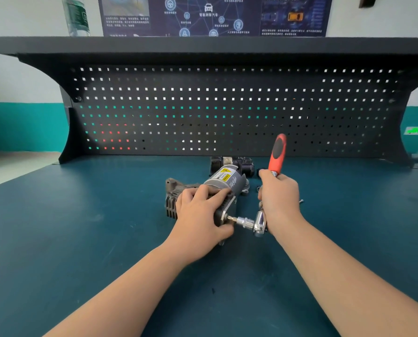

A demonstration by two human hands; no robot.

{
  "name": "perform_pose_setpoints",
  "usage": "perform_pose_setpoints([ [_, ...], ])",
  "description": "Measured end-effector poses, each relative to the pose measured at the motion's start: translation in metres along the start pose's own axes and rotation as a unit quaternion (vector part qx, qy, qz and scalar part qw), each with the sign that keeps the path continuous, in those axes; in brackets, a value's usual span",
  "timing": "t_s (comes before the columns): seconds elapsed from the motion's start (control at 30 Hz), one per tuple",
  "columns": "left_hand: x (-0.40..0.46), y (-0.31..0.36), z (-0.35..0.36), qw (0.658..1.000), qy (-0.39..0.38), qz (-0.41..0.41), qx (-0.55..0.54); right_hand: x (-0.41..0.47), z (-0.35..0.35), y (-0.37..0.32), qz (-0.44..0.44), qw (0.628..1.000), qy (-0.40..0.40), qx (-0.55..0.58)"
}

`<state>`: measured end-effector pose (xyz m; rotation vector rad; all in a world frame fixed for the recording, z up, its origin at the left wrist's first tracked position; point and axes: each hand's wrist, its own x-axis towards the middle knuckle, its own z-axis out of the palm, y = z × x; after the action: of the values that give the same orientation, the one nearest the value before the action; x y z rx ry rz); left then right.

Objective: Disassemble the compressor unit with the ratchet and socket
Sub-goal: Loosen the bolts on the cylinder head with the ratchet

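1. Head view showed us the grey metal compressor unit with a yellow warning label [217, 188] lying on the dark teal tabletop [81, 227], near its middle.
2. Our left hand [200, 212] pressed down on it, fingers [215, 194] wrapped over its body.
3. Our right hand [279, 198] clenched the red-handled ratchet [277, 152], handle pointing upward.
4. Its chrome socket and bit [243, 221] met the unit's bracket just beside our left thumb.
5. A second dark motor part [232, 164] lay behind, before the black pegboard [227, 105].
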<state>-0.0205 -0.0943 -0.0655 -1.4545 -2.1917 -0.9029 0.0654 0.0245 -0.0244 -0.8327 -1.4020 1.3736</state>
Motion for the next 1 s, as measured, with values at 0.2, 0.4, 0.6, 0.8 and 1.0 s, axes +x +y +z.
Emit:
perform_pose_setpoints([
  [0.2, -0.006, 0.007, -0.016, 0.997, -0.072, -0.001, -0.031, -0.003, -0.006, 0.008, -0.002, 0.998, -0.009, 0.068],
  [0.4, -0.020, 0.039, -0.041, 0.935, 0.093, -0.216, -0.267, -0.005, -0.010, 0.007, -0.093, 0.991, -0.059, 0.074],
  [0.6, -0.028, 0.064, -0.024, 0.683, -0.172, -0.425, -0.568, -0.019, -0.009, 0.001, -0.290, 0.953, -0.081, 0.029],
  [0.8, -0.023, 0.063, -0.009, 0.581, -0.121, -0.403, -0.696, -0.033, -0.013, 0.000, -0.538, 0.838, -0.081, -0.037],
  [1.0, -0.024, 0.064, -0.005, 0.550, -0.115, -0.389, -0.730, -0.034, -0.013, 0.003, -0.531, 0.843, -0.073, -0.048],
])
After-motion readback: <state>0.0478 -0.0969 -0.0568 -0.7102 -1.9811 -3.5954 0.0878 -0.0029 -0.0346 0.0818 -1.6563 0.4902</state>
